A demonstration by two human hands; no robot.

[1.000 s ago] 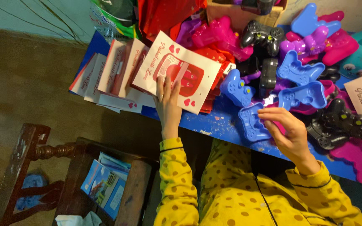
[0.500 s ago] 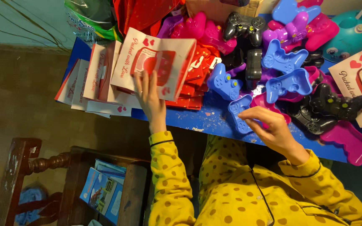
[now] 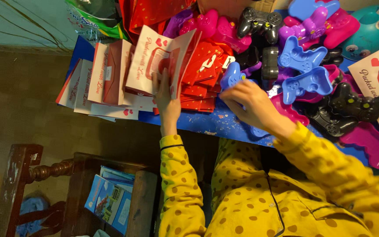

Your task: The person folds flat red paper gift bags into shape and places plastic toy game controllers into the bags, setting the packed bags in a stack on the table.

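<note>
Left hand (image 3: 166, 94) just left of frame centre, fingers closed on the lower edge of a white-and-red card packet (image 3: 159, 59), tilting it up off the stack. Right hand (image 3: 253, 103) at centre, curled around a blue controller-shaped toy (image 3: 232, 74), whose top pokes out above the knuckles. More white-and-red packets (image 3: 94, 83) fanned in the upper left, overlapping on the blue table (image 3: 207, 123). Red cards (image 3: 200, 85) heaped between the 2 hands. Upper right crowded with toy controllers: 2 light-blue ones (image 3: 305, 70) side by side, a black one (image 3: 259, 19) above them, pink ones (image 3: 218, 28) along the top, another black one (image 3: 352, 105) at right. Magenta tray (image 3: 367, 145) at the lower right edge of the table. Wooden chair (image 3: 36, 188) in the lower left, blue booklets (image 3: 108, 202) resting on its seat. Yellow dotted sleeves (image 3: 180, 184) filling the bottom.
</note>
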